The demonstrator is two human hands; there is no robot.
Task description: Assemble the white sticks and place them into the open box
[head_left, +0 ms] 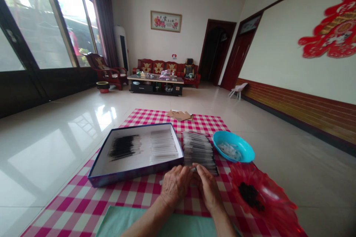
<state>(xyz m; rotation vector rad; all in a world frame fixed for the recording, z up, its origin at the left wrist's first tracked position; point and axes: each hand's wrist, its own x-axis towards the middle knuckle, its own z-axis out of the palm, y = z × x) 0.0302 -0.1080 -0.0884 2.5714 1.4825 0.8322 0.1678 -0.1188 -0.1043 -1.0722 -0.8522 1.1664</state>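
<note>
My left hand (pixel 175 182) is closed around a translucent pen barrel (pixel 161 182); one end shows left of my knuckles and most of it is hidden. My right hand (pixel 207 183) meets it, thumb and fingertips pinching a small pale pen part (pixel 193 169) at the barrel's right end. Just beyond both hands lies a row of pens (pixel 198 150) with clear barrels and dark ends. To the left, a shallow box (pixel 130 172) with a white inside holds black pen refills (pixel 122 147) and clear barrels (pixel 164 145).
A blue bowl (pixel 247 150) holds small clear pieces (pixel 229 150). Nearer, a red petal-edged bowl (pixel 274 192) contains small black pieces (pixel 250 195). Cardboard scraps (pixel 180 115) lie at the far end of the checked tablecloth (pixel 75 200). Green cloth (pixel 119 218) lies under my forearms.
</note>
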